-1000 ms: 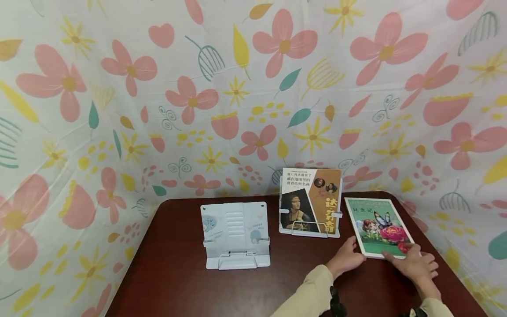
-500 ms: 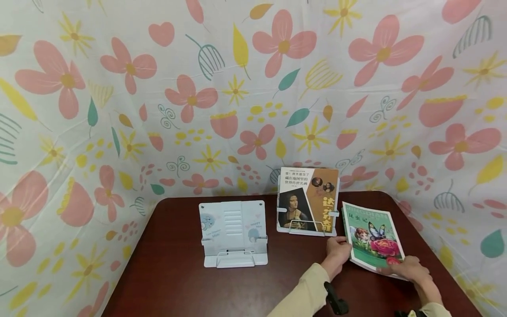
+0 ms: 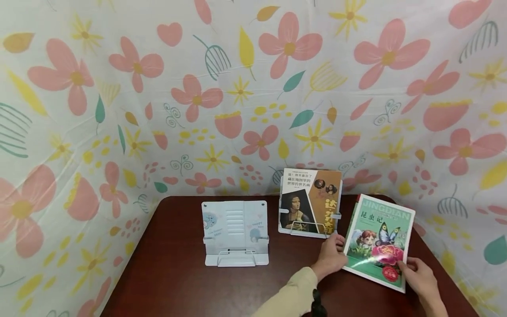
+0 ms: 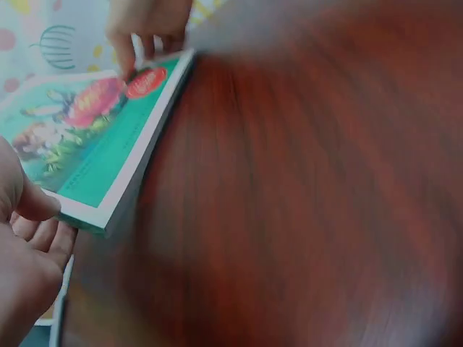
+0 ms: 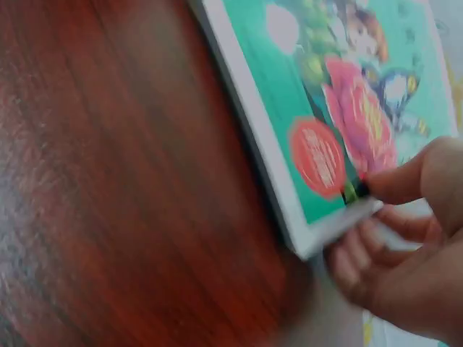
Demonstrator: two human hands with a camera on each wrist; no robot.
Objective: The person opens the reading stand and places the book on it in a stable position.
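Note:
A green-covered book [image 3: 378, 242] with a girl, a butterfly and a pink flower on it is tilted up above the right side of the table. My left hand [image 3: 330, 257] grips its left edge; in the left wrist view, the thumb lies on the cover and the fingers go beneath. On the opposite edge, my right hand [image 3: 421, 279] pinches the book near its lower corner, thumb on top, as the right wrist view shows. Just behind the left hand, a second book [image 3: 310, 200] with a portrait on its cover leans upright on a white book stand [image 3: 283, 230].
Left of the portrait book stands another white book stand [image 3: 235, 233] with a wire ledge and no book on it. The dark red-brown table [image 3: 174, 281] has rounded back corners. A flower-printed cloth [image 3: 237, 110] hangs behind and at the sides.
The green book has come up off the table, tilted towards me and shifted slightly left. Both hands now hold its side edges; earlier they were beside and on its lower part.

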